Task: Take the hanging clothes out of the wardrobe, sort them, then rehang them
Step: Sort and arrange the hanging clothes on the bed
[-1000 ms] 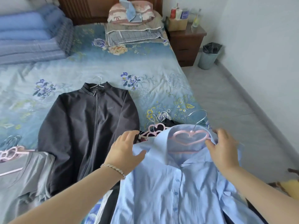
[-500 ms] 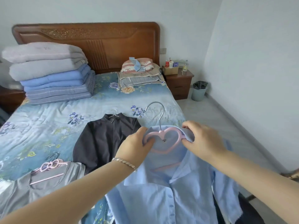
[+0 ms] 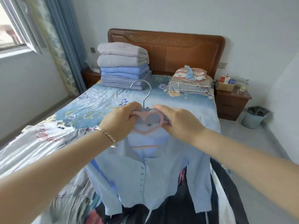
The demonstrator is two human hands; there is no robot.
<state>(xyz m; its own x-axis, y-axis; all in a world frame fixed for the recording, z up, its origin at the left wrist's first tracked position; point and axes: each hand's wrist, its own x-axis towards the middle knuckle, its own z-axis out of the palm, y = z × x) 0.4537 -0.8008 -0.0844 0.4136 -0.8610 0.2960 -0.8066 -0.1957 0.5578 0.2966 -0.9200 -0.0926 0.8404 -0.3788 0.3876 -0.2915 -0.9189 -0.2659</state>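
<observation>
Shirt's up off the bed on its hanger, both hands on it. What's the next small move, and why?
Probably slide the right hand up to the metal hook. Both it and the left hand grip the pink hanger, the blue shirt hangs free, and the hook stands clear, ready for one-handed carrying.

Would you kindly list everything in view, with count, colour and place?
shirt: one, light blue, on the hanger
hanger: one, pink, heart-shaped, held above the bed
bed: one, blue floral cover
headboard: one, brown, far end
quilts: one stack, grey and blue, far left on bed
pillows: one stack, far right on bed
white top: one, left on bed
dark clothes: pile, near end of bed
nightstands: two, brown, either side
bin: one, grey-blue, floor right
curtain: one, blue, left
hands: two, left and right, gripping the hanger
</observation>
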